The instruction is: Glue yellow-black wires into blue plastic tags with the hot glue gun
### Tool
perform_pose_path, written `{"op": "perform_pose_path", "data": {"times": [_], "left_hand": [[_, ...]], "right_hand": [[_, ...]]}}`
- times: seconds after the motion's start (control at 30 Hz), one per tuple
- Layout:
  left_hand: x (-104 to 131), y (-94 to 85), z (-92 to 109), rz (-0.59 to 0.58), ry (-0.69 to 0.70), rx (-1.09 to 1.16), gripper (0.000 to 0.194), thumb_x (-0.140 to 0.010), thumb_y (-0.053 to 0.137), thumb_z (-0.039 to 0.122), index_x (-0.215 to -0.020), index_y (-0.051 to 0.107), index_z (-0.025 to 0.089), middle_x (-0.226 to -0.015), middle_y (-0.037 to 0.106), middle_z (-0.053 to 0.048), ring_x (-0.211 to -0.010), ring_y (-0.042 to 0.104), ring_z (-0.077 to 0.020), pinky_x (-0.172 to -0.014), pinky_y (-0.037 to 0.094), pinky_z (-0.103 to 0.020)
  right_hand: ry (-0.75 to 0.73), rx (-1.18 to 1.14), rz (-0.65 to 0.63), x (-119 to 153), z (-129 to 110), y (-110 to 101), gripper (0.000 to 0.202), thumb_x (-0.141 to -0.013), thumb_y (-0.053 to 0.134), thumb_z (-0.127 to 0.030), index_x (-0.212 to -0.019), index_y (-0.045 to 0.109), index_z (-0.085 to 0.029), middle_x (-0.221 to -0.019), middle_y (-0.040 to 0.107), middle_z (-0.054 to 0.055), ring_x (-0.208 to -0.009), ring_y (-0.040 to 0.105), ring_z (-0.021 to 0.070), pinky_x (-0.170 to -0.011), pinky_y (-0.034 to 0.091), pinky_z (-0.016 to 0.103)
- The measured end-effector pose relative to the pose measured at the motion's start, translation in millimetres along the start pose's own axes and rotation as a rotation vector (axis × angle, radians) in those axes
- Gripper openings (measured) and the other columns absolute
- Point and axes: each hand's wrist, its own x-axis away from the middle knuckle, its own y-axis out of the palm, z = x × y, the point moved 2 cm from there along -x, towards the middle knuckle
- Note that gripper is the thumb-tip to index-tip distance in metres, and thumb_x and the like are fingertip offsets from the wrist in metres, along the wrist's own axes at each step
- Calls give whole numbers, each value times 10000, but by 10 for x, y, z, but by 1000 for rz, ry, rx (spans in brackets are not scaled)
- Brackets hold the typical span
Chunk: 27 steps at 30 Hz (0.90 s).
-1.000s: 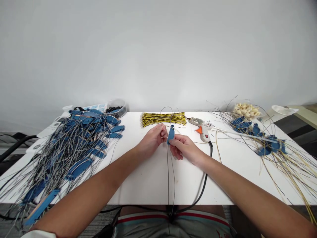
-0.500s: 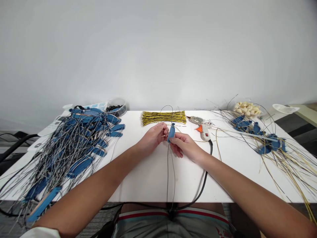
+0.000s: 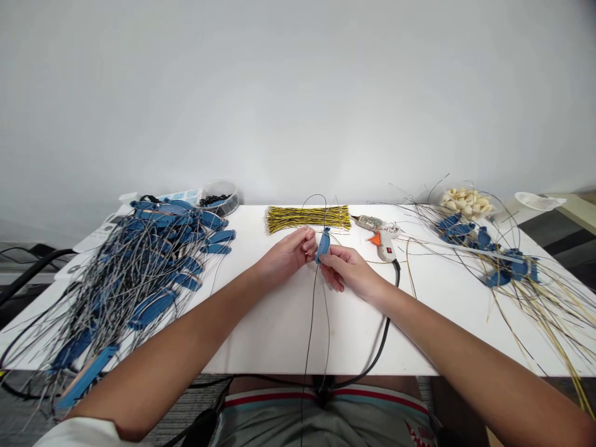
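Observation:
Above the middle of the table, my right hand pinches a small curved blue plastic piece between thumb and fingers. A thin dark wire hangs from the piece down past the table's front edge, and a lighter strand hangs beside it. Another part of the wire arches up from the piece's top and bends over toward my left fingertips. My left hand is closed just left of the piece, its fingertips pinched on the thin wire; the exact grip point is hard to make out.
Many wired blue pieces lie heaped at left, with more blue pieces at right. Behind my hands are a bundle of yellow-and-black wires and a corded glue gun. Tubs of black bits and cream-coloured pieces stand at the back.
Both hands stay nearly in place, holding the same things. The hanging dark wire has swung left at its lower end. The whole view has shifted slightly.

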Motion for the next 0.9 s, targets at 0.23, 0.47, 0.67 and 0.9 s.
{"op": "perform_pose_path", "data": {"times": [0.23,0.47,0.67,0.9], "left_hand": [[40,-14,6,37,-65,168,295,-1033,634,317,-808,549,146,-710,418,25,-634,471,-87,-557,425,-190],[113,-46,55,90,-130,436,389,-765,935,282,-862,583,148,-652,507,69,-548,544,-65,-407,370,-139],[154,-65,44,-71,-161,551,535,-642,1000,317,-755,499,167,-568,443,83,-465,482,-62,-327,263,-129],[143,-106,6,-64,-150,494,593,-636,996,435,-720,462,192,-539,282,78,-451,364,-80,-319,175,-156]], "right_hand": [[-12,3,-13,6,-34,7,252,-990,644,-406,-890,610,-177,-613,572,-24,-453,479,101,-424,308,236],[7,12,-10,6,-22,-4,287,-990,657,-430,-849,591,-188,-605,572,-22,-456,483,104,-430,317,239],[-7,1,-22,9,-19,4,302,-996,654,-424,-826,579,-187,-588,574,-26,-440,476,98,-422,299,234],[-4,2,-34,15,-47,3,295,-1000,648,-415,-828,568,-190,-581,565,-30,-444,466,97,-430,297,235]]}}
